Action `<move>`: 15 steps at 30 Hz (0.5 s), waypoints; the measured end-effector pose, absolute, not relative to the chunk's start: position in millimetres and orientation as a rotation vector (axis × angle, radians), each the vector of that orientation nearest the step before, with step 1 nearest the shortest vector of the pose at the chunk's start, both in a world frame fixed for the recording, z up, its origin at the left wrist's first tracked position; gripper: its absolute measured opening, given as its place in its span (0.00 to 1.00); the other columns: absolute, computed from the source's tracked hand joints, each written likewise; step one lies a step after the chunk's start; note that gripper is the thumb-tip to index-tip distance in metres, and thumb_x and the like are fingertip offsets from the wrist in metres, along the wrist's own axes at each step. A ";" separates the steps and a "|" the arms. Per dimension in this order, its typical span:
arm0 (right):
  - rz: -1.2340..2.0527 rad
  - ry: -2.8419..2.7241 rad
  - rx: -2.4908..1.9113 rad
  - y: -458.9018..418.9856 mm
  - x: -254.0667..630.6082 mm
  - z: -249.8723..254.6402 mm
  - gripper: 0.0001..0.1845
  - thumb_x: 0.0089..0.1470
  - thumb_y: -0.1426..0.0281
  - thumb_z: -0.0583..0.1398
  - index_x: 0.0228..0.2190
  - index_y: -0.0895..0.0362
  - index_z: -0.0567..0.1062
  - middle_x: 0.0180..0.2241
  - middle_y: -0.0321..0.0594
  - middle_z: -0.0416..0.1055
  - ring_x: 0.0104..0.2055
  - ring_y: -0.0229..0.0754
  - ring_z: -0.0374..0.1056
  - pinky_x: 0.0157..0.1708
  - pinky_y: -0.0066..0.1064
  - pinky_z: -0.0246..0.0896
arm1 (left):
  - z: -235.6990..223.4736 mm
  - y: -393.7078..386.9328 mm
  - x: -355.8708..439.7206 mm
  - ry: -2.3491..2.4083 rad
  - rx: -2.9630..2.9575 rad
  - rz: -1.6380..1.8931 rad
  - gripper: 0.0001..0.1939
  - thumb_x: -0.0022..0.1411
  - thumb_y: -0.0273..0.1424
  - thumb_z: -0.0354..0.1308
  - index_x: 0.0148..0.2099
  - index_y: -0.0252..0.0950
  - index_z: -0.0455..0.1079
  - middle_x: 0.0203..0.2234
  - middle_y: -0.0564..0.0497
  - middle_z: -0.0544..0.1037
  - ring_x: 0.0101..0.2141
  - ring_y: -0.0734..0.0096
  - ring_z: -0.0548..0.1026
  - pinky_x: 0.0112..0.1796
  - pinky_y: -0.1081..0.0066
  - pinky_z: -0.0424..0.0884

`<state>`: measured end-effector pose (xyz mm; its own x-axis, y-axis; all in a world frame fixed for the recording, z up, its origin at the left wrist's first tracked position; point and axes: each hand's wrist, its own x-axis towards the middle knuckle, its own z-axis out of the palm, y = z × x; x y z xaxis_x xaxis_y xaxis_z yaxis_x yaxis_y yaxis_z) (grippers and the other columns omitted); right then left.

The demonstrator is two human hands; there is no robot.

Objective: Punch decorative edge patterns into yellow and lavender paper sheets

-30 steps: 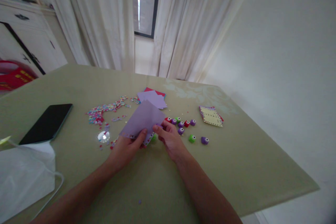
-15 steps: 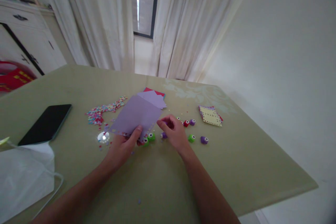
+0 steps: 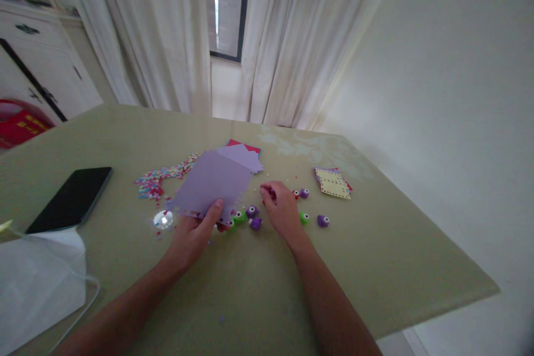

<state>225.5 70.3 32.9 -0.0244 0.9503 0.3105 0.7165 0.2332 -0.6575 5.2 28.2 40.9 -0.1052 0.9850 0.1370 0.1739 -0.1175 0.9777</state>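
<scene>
My left hand [image 3: 195, 238] grips the lower edge of a purple sheet of paper [image 3: 214, 181], thumb on top. Small punched holes or cut-outs run along the sheet's lower edges. My right hand [image 3: 281, 208], its fingers curled together, is just right of the sheet and apart from it; whatever the fingers hold, if anything, is hidden. Between the hands lie two purple eyed pieces [image 3: 253, 218] that look like small paper punches. Green ones [image 3: 237, 217] sit against the sheet's lower corner, partly covered. Beyond my right hand are another green punch [image 3: 304, 217] and a purple punch [image 3: 323, 221].
Confetti [image 3: 161, 181] is heaped left of the sheet, beside a shiny round disc [image 3: 163, 219]. Coloured paper [image 3: 246, 157] lies behind it. A stack of punched cards [image 3: 332, 183] is at the right. At the left are a phone [image 3: 70, 199] and a white mask [image 3: 41, 283].
My right hand has drawn slightly right, away from the sheet's edge, and two purple punches now show between it and the sheet. My left hand keeps hold of the sheet, almost unmoved.
</scene>
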 end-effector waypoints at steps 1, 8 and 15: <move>0.363 -1.778 -1.563 72.7 229.1 32.0 0.11 0.67 0.70 0.59 0.45 0.57 0.81 0.43 0.48 0.79 0.44 0.49 0.72 0.49 0.40 0.64 | 40.0 28.3 4.5 1.369 1.387 1.303 0.20 0.63 0.50 0.59 0.27 0.41 0.71 0.19 0.52 0.79 0.23 0.61 0.78 0.27 0.66 0.76; 0.151 -1.921 -1.626 75.7 231.2 26.6 0.12 0.66 0.70 0.61 0.49 0.55 0.80 0.52 0.51 0.76 0.55 0.55 0.67 0.58 0.46 0.58 | 34.0 30.5 7.1 1.248 1.202 1.332 0.20 0.65 0.51 0.59 0.45 0.40 0.75 0.35 0.46 0.87 0.31 0.56 0.84 0.31 0.62 0.80; 0.427 -2.014 -1.593 56.8 230.3 54.2 0.21 0.59 0.50 0.69 0.40 0.55 0.77 0.41 0.45 0.75 0.40 0.48 0.70 0.42 0.39 0.62 | 19.1 37.4 -0.5 1.307 1.194 1.368 0.22 0.69 0.52 0.56 0.38 0.38 0.76 0.28 0.50 0.85 0.29 0.61 0.82 0.37 0.66 0.79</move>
